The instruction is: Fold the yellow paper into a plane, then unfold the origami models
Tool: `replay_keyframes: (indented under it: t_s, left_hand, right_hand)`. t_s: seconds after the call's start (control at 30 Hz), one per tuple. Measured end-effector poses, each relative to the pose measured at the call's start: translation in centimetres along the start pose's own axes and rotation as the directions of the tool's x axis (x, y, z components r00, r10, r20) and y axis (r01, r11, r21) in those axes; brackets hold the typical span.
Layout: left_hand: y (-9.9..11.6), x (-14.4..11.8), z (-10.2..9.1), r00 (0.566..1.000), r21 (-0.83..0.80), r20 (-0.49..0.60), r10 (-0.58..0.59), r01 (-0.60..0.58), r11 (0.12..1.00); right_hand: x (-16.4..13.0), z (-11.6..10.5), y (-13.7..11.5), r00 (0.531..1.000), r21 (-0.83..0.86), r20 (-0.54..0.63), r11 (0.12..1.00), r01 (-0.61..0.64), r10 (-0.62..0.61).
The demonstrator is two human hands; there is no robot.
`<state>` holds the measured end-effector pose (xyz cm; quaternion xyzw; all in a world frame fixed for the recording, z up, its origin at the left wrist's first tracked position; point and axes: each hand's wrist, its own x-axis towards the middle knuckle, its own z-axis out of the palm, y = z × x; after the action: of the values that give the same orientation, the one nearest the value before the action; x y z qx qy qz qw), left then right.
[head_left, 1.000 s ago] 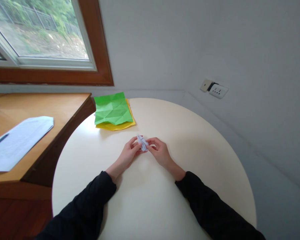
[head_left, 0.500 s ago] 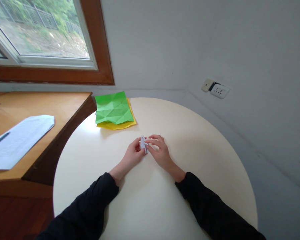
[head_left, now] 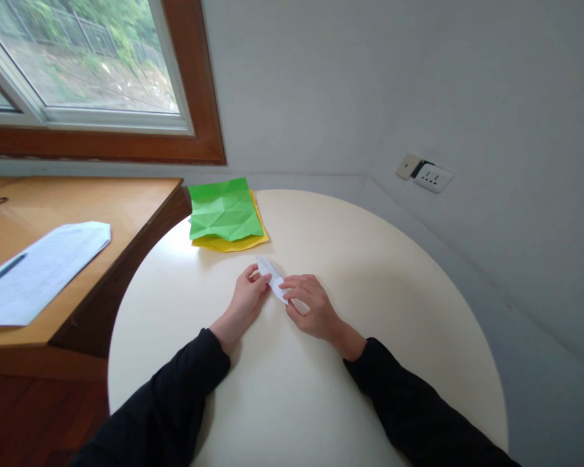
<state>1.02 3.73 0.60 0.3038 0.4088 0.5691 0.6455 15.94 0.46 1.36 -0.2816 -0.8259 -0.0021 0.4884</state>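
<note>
A round cream table (head_left: 379, 272) stands in the corner of a room with pale grey walls, below a window (head_left: 78, 71) with a brown wooden frame, and a wooden desk (head_left: 78, 207) adjoins the table on its left side. On the table, near its middle and a little toward the far edge, lies a small folded piece of white paper (head_left: 271, 277), long and narrow, pointing away to the upper left. The left hand (head_left: 246, 299) rests on the table with its fingers loosely curled, and its fingertips touch the left edge of the paper near the far end. The right hand (head_left: 309, 310) lies flat and low, fingers bent and together, pressing down on the near end of the paper so that this end is hidden beneath them. Neither hand is closed in a fist; both are half open and hold the paper against the tabletop, with the two hands close together but not touching each other. Black sleeves (head_left: 175, 402) cover both forearms down to the wrists. Farther back on the table, well apart from the hands, a creased green sheet (head_left: 225, 210) lies on top of a yellow sheet (head_left: 233, 242). On the desk lies a printed white sheet (head_left: 43, 269) with a pen (head_left: 2, 271) on it. A white wall socket (head_left: 425, 174) sits low on the right wall.
</note>
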Motion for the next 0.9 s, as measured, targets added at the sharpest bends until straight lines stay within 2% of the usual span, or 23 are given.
replay_keyframes:
  t_s: [0.13, 0.27, 0.33, 0.4, 0.47, 0.57, 0.63, 0.73, 0.9]
  left_hand:
    - [0.2, 0.4, -0.3, 0.999, -0.077, 0.002, -0.045, 0.045, 0.996]
    - [0.4, 0.2, -0.3, 1.000, -0.039, 0.020, -0.023, 0.023, 0.999]
    - [0.4, -0.1, -0.2, 0.998, 0.031, 0.052, 0.023, -0.025, 0.999]
    - [0.5, -0.5, 0.0, 0.990, 0.100, 0.117, 0.075, -0.087, 0.991]
    - [0.6, -0.9, 0.2, 0.976, 0.141, 0.191, 0.106, -0.134, 0.981]
    - [0.6, -1.2, 0.4, 0.961, 0.166, 0.252, 0.116, -0.161, 0.973]
    - [0.6, -1.2, 0.4, 0.956, 0.173, 0.264, 0.126, -0.176, 0.969]
    - [0.4, -1.0, 0.5, 0.950, 0.181, 0.272, 0.153, -0.207, 0.962]
    - [0.2, -1.0, 0.5, 0.944, 0.260, 0.294, 0.152, -0.232, 0.937]
  right_hand:
    - [-0.1, 0.1, 0.2, 0.998, -0.035, 0.063, 0.999, 0.016, -0.014]
    - [-0.2, 0.0, 0.2, 0.994, -0.020, 0.106, 1.000, -0.023, 0.025]
    - [-0.2, -0.1, 0.3, 0.993, 0.001, 0.078, 0.996, -0.085, 0.085]
    - [-0.3, 0.0, 0.4, 0.982, 0.014, -0.006, 0.982, -0.188, 0.188]
    - [-0.4, 0.1, 0.7, 0.947, 0.039, -0.084, 0.951, -0.308, 0.310]
    - [-0.6, 0.3, 1.2, 0.899, 0.082, -0.099, 0.904, -0.420, 0.427]
    - [-0.6, 0.5, 1.4, 0.901, 0.090, -0.082, 0.903, -0.419, 0.426]
    - [-0.6, 0.6, 1.6, 0.931, 0.076, -0.063, 0.932, -0.355, 0.360]
    - [-0.5, 0.6, 1.3, 0.934, 0.073, -0.121, 0.942, -0.328, 0.335]
